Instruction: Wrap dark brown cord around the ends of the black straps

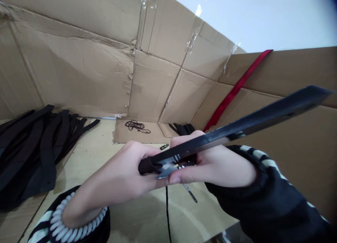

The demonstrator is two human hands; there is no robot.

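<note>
Both hands meet in the middle, around one end of a long black strip that slants up to the right. My left hand is closed on the strip's thick dark end. Slightly farther along it, my right hand is closed, its thumb close to my left fingers. A shiny pointed metal piece shows between the hands; its kind is unclear. Below my right hand a thin metal bar sticks out, mostly hidden. A black cord runs down from beneath my hands.
A heap of black strips lies on the table at left. Behind my hands are a small pair of snips, a tangled dark cord and more black strips. Cardboard walls surround the table; a red ribbon hangs right.
</note>
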